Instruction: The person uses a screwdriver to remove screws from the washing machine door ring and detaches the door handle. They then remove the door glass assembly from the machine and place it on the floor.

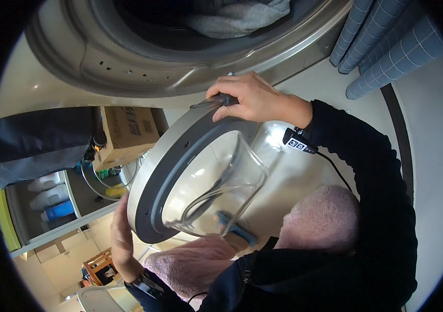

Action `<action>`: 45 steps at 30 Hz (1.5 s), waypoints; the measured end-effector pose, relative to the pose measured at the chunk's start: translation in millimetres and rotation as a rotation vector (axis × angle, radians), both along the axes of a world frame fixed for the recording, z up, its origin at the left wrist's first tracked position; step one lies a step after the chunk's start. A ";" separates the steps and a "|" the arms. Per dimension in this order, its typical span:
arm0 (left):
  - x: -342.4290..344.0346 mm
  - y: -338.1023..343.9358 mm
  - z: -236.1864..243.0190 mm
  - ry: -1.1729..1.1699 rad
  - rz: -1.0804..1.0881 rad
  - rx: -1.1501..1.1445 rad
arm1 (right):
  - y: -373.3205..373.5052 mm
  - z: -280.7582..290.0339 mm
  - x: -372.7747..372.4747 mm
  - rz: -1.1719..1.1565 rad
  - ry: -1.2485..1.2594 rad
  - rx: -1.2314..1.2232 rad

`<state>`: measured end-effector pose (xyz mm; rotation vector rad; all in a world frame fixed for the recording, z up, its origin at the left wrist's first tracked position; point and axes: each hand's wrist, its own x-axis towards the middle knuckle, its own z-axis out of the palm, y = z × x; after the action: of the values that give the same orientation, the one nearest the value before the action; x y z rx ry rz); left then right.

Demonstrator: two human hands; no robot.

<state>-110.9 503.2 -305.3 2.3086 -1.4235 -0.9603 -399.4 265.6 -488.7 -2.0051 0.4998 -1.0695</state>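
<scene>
A round washing machine door [151, 166] with a clear bulging glass bowl [232, 192] stands tilted in front of the machine. My right hand [255, 99] is closed over its upper rim, beside the machine's front. A small dark piece [224, 100] shows under those fingers; I cannot make out what it is. Against the door's lower left edge lies my left hand [121, 234], its visible fingers stretched along the rim and partly hidden. Above, the machine's drum opening [154, 52] has a light grey cloth [242, 18] inside.
A cardboard box [128, 132] and a dark fabric bin [42, 143] sit at the left, by a shelf with several bottles [50, 197]. Blue checked curtains [398, 57] hang at the upper right. Below the door are my pink-covered knees [320, 218].
</scene>
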 end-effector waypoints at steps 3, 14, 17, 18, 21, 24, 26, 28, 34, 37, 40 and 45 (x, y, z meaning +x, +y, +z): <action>-19.4 -1.8 -6.7 -0.161 0.031 -0.232 | 0.5 -2.0 4.2 -0.016 -0.043 0.045; 28.7 -17.8 -9.0 -0.147 -0.081 -0.324 | -27.1 -59.7 -87.8 -0.195 0.098 0.713; 35.6 -19.2 -7.2 -0.138 -0.077 -0.320 | -22.3 -86.5 -61.3 -0.121 -0.018 0.416; 38.1 -19.5 -6.1 -0.140 -0.083 -0.314 | -22.1 -92.3 -51.4 -0.090 -0.039 0.375; 45.6 -21.0 -6.3 -0.155 -0.096 -0.294 | -21.4 -103.1 -34.3 -0.069 -0.009 0.296; 52.4 -25.6 -6.6 -0.156 -0.117 -0.199 | -19.3 -106.6 -26.0 -0.075 0.113 0.315; 54.5 -29.3 -7.9 -0.121 -0.087 -0.191 | -17.6 -108.0 -21.0 -0.089 0.085 0.346; 55.1 -33.7 -8.3 -0.082 -0.075 -0.189 | -14.4 -109.8 -16.5 -0.124 0.144 0.474; 48.8 -42.5 -6.8 0.010 -0.077 -0.196 | -5.2 -114.0 -6.6 -0.313 0.026 0.578; 44.6 -44.6 -5.6 0.004 -0.089 -0.191 | -0.4 -116.9 -1.3 -0.336 -0.030 0.661; 42.4 -45.3 -4.6 0.001 -0.076 -0.175 | 3.1 -124.7 1.8 -0.322 -0.161 0.750; 44.5 -40.9 -10.4 0.005 -0.029 -0.293 | 26.7 -150.9 -5.1 -0.457 -0.291 0.857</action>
<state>-66.4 462.3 -315.8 2.0764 -1.4881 -0.7090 -404.5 292.3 -639.6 -0.9881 1.0716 -1.1214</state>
